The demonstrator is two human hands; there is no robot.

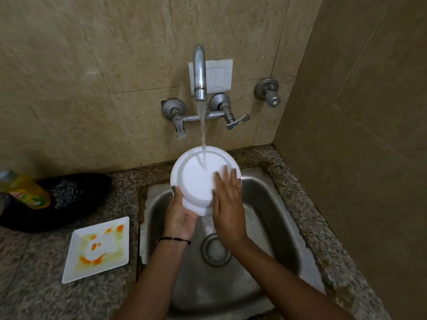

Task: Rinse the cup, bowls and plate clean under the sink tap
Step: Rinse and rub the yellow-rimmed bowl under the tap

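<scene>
1. The left hand (pixel 182 218) grips the round white bowl (pixel 196 179) by its lower rim, tilted under the tap (pixel 199 72) stream, over the sink (pixel 265 204).
2. The right hand (pixel 227 204) lies flat on it, fingers spread.
3. The stained square plate (pixel 97 249) sits on the worktop (pixel 27 292) left of the sink, nearer the left hand.

Only one cam on this one, strapped to the person's head, wide lens, and it looked forward and steeply down into the sink (pixel 272 204) from pretty close. The tap (pixel 199 72) sat at 12 o'clock on the back wall (pixel 115 65), counter (pixel 34 285) ran off toward 8, side wall (pixel 358 135) filled 3, and the edges bowed a fair bit
</scene>
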